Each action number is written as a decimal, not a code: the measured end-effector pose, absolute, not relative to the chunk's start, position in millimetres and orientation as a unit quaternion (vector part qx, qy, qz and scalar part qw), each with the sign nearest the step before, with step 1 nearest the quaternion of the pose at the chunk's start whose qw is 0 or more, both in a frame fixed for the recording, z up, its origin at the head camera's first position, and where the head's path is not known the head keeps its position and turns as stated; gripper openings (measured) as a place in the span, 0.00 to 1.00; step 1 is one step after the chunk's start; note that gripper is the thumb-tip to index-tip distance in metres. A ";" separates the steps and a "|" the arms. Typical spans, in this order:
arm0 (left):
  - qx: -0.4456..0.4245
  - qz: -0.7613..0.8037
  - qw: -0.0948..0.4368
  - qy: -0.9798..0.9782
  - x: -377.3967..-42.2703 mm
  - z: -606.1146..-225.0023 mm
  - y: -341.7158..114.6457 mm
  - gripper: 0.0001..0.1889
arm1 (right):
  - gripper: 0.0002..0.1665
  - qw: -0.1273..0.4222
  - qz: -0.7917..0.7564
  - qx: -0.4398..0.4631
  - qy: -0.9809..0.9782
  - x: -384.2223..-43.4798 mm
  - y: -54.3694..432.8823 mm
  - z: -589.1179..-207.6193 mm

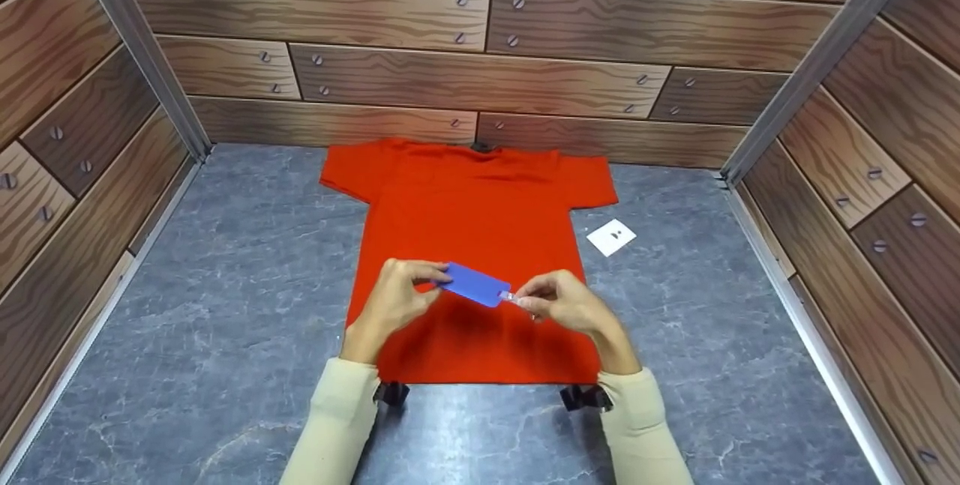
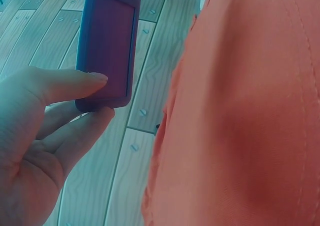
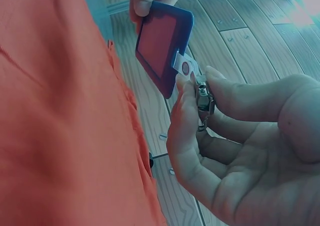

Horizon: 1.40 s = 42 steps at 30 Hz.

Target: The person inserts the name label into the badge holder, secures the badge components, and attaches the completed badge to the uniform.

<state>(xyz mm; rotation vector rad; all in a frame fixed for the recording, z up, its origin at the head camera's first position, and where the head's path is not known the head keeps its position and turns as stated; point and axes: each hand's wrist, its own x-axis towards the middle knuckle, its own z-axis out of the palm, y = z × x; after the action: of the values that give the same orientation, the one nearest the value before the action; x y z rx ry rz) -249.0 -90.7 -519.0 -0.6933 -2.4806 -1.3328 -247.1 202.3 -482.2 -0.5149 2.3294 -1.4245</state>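
A blue badge holder is held above an orange-red T-shirt spread on the table. My left hand pinches one end of the holder between thumb and fingers; the left wrist view shows the thumb on its framed face. At the opposite end, a clear strap with a snap passes through the holder's slot. My right hand pinches the small metal clip joined to that strap.
A white card with a small dark mark lies right of the shirt, below its sleeve. Wood-patterned walls enclose the grey marbled table at the back and both sides, with metal posts at the corners.
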 end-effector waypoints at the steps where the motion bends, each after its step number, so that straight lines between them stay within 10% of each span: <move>1: -0.238 -0.457 0.119 -0.849 -249.2 -518.9 -90.7 0.11 | 0.13 0.179 -0.507 -0.183 0.823 -247.5 202.1 -482.5; 42: -0.246 -0.435 0.063 -0.864 -237.9 -505.5 -78.4 0.15 | 0.06 0.145 -0.572 -0.194 0.784 -238.9 175.1 -479.8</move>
<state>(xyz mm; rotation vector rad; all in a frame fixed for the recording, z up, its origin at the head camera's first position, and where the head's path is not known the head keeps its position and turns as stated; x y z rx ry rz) -237.9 -78.4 -505.5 -0.7427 -2.6105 -1.3161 -238.9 175.1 -479.8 -0.5580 2.2581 -1.6477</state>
